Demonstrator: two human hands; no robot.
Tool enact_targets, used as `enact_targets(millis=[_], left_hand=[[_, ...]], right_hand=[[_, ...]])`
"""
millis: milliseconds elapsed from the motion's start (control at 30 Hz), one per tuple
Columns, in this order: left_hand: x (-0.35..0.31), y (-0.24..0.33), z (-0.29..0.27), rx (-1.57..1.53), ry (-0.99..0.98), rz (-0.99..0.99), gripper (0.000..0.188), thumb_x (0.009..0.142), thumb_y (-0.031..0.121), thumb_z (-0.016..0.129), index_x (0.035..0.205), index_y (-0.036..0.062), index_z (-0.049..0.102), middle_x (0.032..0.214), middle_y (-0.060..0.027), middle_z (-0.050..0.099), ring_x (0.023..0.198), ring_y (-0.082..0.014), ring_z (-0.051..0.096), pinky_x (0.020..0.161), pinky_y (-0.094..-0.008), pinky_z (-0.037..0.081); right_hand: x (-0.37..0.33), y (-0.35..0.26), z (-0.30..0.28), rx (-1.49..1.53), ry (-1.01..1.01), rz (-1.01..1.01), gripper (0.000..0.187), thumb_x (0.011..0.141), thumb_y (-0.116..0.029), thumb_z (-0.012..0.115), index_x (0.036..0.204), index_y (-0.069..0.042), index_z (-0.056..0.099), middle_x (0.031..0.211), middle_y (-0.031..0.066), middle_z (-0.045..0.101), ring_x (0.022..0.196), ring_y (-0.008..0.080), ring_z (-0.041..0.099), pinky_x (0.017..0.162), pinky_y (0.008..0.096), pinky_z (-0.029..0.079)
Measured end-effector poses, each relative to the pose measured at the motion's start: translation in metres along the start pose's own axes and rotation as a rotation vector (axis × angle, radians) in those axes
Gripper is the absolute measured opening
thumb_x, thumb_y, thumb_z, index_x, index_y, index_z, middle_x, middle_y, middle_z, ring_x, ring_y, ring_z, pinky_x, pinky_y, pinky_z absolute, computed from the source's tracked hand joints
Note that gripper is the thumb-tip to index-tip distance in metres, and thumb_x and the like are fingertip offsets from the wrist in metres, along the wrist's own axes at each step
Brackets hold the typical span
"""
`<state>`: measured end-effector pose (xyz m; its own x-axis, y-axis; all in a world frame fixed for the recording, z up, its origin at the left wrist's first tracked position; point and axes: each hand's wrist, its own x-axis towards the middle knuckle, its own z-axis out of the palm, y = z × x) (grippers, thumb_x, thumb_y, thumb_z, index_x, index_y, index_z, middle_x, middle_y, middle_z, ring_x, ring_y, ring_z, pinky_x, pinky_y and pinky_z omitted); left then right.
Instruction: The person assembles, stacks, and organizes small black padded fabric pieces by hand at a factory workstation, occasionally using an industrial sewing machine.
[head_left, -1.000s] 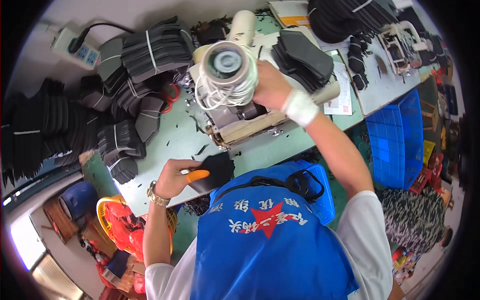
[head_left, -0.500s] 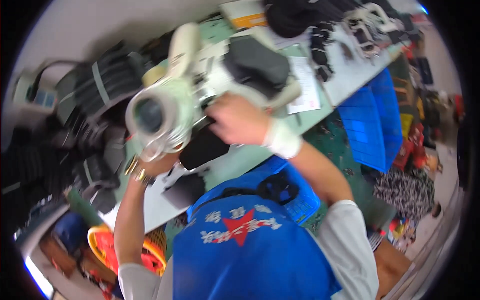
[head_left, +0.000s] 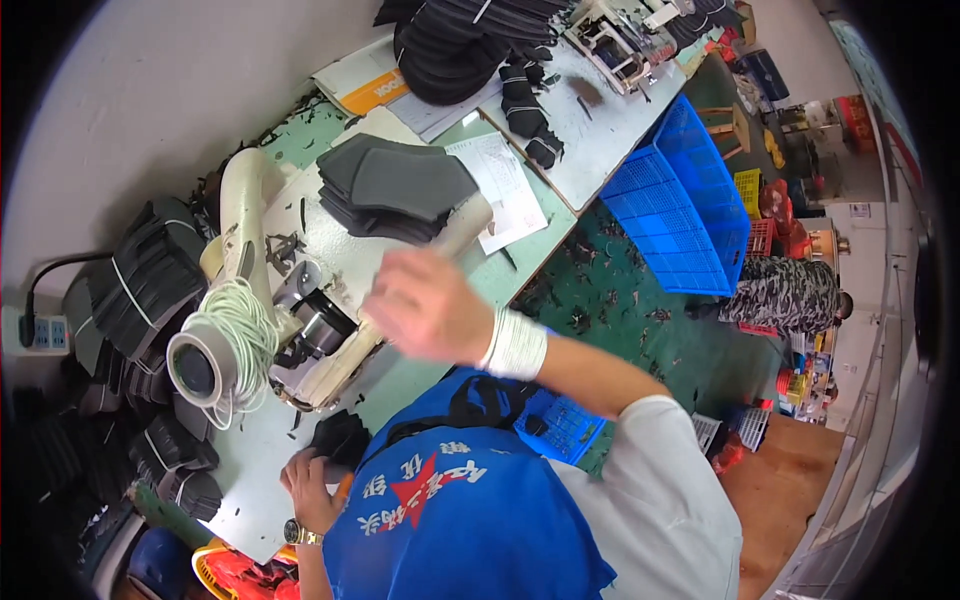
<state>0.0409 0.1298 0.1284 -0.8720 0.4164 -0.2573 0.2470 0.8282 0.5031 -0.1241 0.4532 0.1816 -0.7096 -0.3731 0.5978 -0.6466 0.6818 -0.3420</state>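
Note:
My right hand (head_left: 425,305), smeared by motion, is over the front of a cream machine (head_left: 243,200), just in front of a stack of dark grey curved foam pieces (head_left: 400,185). Whether its fingers hold anything does not show. Low at the table's near edge, my left hand (head_left: 310,488) rests with its fingers apart, beside a small dark pile of pieces (head_left: 340,436). Nothing shows held in it. Between the hands sits the machine's metal working head (head_left: 322,325). Pale cord (head_left: 240,325) hangs coiled on the machine's round end.
Tied bundles of dark pieces (head_left: 155,270) crowd the left. Beyond the stack lie a paper sheet (head_left: 500,190) and a black strip bundle (head_left: 528,115). A large blue crate (head_left: 680,200) stands right of the table; a person in patterned clothing (head_left: 785,295) is farther off.
My left hand has dropped from the machine to the table's near edge. The dark piece held at the machine is no longer there. My right hand has drawn back, and the view has shifted.

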Motion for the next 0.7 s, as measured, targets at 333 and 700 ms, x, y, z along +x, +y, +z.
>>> enact_targets(millis=[333, 700], left_hand=[[0.037, 0.022, -0.086, -0.722, -0.139, -0.211, 0.029, 0.066, 0.011, 0.083, 0.081, -0.0032, 0.064, 0.069, -0.0054, 0.065, 0.064, -0.0119, 0.063, 0.056, -0.0245, 0.049], [0.106, 0.028, -0.066, -0.808, -0.061, -0.242, 0.028, 0.084, 0.02, 0.065, 0.097, -0.0049, 0.064, 0.081, -0.0079, 0.067, 0.073, -0.0107, 0.057, 0.068, -0.0272, 0.047]], right_hand=[[-0.02, -0.097, 0.019, 0.809, -0.577, 0.615, 0.063, 0.074, -0.047, 0.072, 0.106, 0.005, 0.057, 0.093, 0.02, 0.064, 0.082, 0.0374, 0.062, 0.071, 0.0404, 0.05], [-0.036, -0.082, 0.015, 0.725, -0.584, 0.693, 0.027, 0.085, -0.023, 0.062, 0.091, 0.003, 0.061, 0.078, 0.0217, 0.063, 0.07, 0.0363, 0.06, 0.066, 0.0382, 0.049]])
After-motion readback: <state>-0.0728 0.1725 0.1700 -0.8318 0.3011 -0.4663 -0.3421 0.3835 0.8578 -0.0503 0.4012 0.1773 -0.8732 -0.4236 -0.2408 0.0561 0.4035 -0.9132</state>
